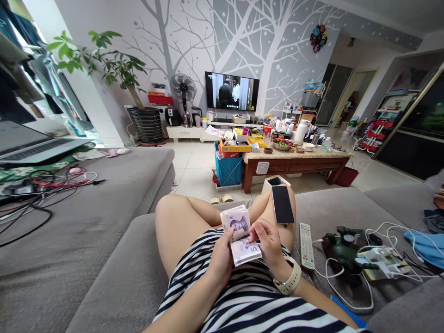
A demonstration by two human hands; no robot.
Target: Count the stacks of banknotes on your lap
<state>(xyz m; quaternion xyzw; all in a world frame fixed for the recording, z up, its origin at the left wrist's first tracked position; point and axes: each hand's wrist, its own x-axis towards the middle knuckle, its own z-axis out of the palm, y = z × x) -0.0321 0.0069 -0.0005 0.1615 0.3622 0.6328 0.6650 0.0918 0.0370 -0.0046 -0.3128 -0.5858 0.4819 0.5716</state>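
Striped top along the bottom edge, with left hand and right hand close together at lower centre, both pinching a loose stack of purple five-yuan banknotes. Probably light, limp paper, prone to slipping apart; best held by the edges between thumb and fingers. Dark smartphone just beyond, resting on the right thigh.

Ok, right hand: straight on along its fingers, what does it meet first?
The right hand meets the 5-yuan banknotes first; it seems to touch them already, though depth is hard to judge here.
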